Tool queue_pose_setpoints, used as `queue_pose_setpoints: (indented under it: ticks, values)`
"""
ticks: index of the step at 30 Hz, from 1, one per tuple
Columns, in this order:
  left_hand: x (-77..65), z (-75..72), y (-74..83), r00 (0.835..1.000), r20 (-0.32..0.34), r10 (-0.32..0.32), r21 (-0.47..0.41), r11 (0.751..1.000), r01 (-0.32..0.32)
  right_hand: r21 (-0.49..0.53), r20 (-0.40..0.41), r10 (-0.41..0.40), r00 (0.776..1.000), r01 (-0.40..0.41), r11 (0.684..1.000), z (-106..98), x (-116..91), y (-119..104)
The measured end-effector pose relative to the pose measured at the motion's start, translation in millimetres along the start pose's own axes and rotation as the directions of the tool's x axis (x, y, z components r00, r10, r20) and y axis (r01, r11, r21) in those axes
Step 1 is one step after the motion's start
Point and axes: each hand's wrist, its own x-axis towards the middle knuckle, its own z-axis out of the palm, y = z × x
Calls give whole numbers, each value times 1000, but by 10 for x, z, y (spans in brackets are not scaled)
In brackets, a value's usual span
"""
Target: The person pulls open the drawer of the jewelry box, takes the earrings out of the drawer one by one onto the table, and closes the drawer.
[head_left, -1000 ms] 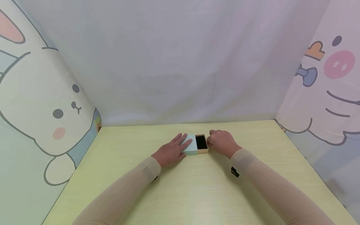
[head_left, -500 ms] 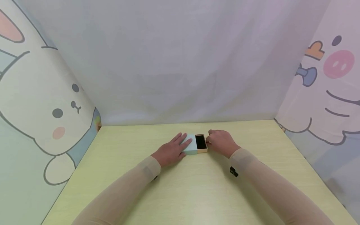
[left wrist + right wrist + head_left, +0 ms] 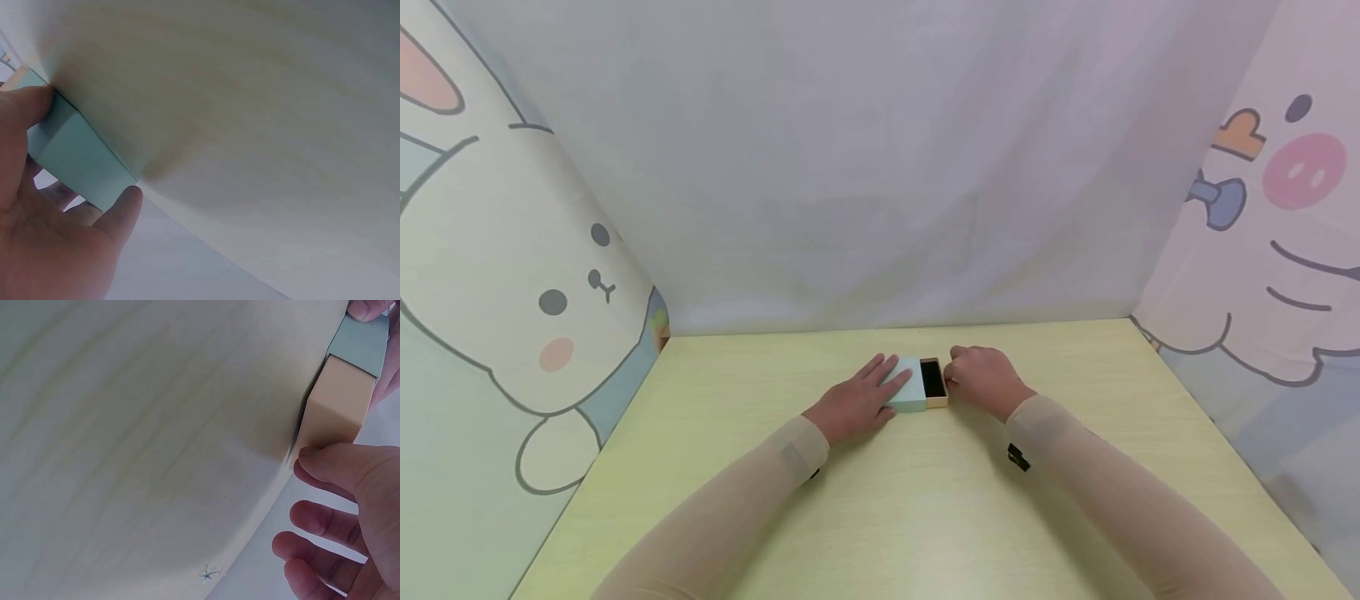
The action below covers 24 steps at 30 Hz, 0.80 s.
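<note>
A pale mint slide-out box lies on the table toward the back, its peach drawer partly out on the right and lined in black. My left hand holds the mint sleeve, fingers spread over its top and thumb against the near side. The left wrist view has the thumb and another fingertip at the sleeve's edges. At the drawer's right end my right hand has thumb and forefinger together. In the right wrist view those tips meet at the end of the drawer, and the other fingers curl loosely away from it.
The light wood-grain table runs back to a hanging white cloth. Cloth side walls carry a cartoon rabbit on the left and a pig on the right. A small star-like mark shows in the right wrist view.
My right hand has moved slightly left, and the drawer has slid further into the sleeve, so less of its black lining shows. The left hand and sleeve have stayed put.
</note>
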Motion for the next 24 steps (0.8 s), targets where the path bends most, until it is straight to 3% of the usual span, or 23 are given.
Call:
queue_pose_setpoints:
  ticks: [24]
  values:
    - [2,9,-4,1000,-4,-9,1,1000,9,4,0,-21,1000,21,1000,13,88,-125]
